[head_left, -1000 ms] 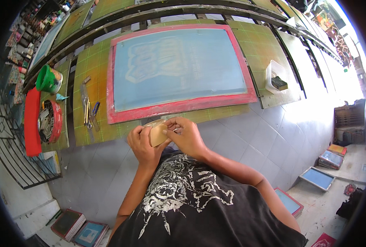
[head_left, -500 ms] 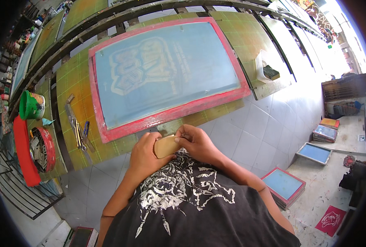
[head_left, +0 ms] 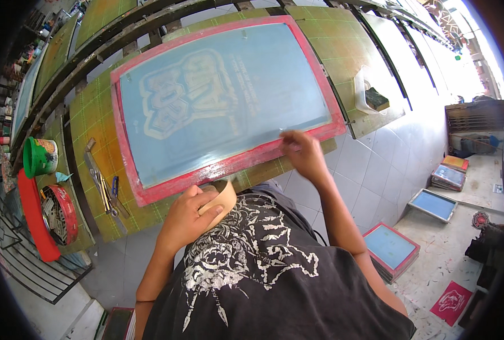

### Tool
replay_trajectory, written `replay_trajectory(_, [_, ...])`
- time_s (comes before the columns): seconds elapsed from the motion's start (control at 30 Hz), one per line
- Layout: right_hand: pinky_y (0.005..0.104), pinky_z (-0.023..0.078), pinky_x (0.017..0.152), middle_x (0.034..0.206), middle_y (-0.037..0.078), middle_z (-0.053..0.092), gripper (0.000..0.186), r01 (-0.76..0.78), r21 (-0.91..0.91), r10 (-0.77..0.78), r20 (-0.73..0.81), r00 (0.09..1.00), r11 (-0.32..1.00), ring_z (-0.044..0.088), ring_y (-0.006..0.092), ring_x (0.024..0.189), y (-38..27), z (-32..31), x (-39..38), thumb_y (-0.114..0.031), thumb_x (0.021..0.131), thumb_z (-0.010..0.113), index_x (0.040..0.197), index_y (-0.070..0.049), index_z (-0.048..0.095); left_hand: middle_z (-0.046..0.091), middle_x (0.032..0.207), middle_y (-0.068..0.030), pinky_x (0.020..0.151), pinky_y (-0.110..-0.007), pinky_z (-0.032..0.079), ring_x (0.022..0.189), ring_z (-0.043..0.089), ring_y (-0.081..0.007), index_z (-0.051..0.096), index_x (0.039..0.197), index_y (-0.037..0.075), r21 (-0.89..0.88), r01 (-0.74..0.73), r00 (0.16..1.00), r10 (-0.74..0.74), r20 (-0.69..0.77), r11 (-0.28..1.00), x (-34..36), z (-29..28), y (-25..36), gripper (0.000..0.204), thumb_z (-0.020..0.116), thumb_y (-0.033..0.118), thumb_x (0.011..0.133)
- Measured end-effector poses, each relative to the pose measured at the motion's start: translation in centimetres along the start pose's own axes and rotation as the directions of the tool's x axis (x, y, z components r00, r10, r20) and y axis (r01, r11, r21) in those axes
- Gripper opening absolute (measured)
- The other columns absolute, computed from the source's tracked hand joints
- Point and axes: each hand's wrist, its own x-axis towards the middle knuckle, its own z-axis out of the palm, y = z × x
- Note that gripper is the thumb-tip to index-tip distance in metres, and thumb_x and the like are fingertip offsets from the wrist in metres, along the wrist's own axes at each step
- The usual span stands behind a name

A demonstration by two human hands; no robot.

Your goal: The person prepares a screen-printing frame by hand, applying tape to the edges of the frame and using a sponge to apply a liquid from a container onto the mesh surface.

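My left hand [head_left: 186, 221] grips a roll of tan tape [head_left: 224, 199] against the near edge of a large screen frame [head_left: 232, 169], just in front of my dark printed shirt. The screen has a pink-red border and blue mesh [head_left: 274, 79] with a faint, pale lettering design. My right hand [head_left: 304, 152] is raised at the frame’s lower right, fingertips curled together over the border and mesh edge; whatever is between them is too small to make out. The screen lies on a yellow-green board [head_left: 90, 110].
At left are a green bucket [head_left: 39, 156], a red tin of metal pieces [head_left: 62, 215], a red strip [head_left: 31, 215] and hand tools [head_left: 104, 190]. A white tub [head_left: 362, 99] holds a dark block. Stacked screens [head_left: 390, 246] lie lower right; a metal rail [head_left: 48, 283] is lower left.
My right hand has left the tape roll and moved up and right to the screen’s edge. My left hand keeps the roll, now turned more upright. The view has shifted slightly.
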Motion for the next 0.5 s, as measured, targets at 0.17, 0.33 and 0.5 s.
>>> replay_trajectory(0.17, [0.0418, 0.053, 0.078, 0.095, 0.005, 0.068, 0.024, 0.319, -0.391, -0.313, 0.083, 0.946, 0.863, 0.064, 0.0285, 0.092, 4.3, -0.2, 4.5, -0.011, 0.082, 0.07, 0.106, -0.013, 0.072, 0.058, 0.091, -0.0109, 0.073, -0.035, 0.047, 0.084, 0.059, -0.0252, 0.068, 0.113, -0.001, -0.002, 0.035, 0.999, -0.035, 0.002, 0.999, 0.5, 0.1, 0.2, 0.037, 0.076, 0.023, 0.085])
replay_trajectory(0.33, [0.0402, 0.053, 0.079, 0.099, 0.006, 0.067, 0.016, 0.305, -0.408, -0.271, 0.141, 0.952, 0.86, 0.064, 0.029, 0.093, 5.8, -0.1, 4.7, -0.006, 0.082, 0.066, 0.098, -0.008, 0.07, 0.057, 0.092, -0.0122, 0.075, -0.037, 0.048, 0.085, 0.059, -0.0277, 0.068, 0.114, -0.001, -0.033, 0.024, 0.999, -0.025, -0.023, 0.999, 0.6, 0.3, 0.0, 0.039, 0.074, 0.027, 0.087])
replay_trajectory(0.5, [0.0336, 0.052, 0.08, 0.096, 0.008, 0.068, 0.004, 0.23, 0.07, -0.223, -0.097, 0.97, 0.971, 0.066, 0.0243, 0.093, 6.9, -0.7, 1.6, -0.001, 0.087, 0.062, 0.09, -0.003, 0.064, 0.057, 0.092, -0.0126, 0.073, -0.036, 0.047, 0.083, 0.059, -0.0274, 0.067, 0.114, -0.002, -0.097, 0.006, 0.998, -0.011, -0.059, 0.995, 0.7, 0.6, -0.6, 0.038, 0.074, 0.026, 0.088])
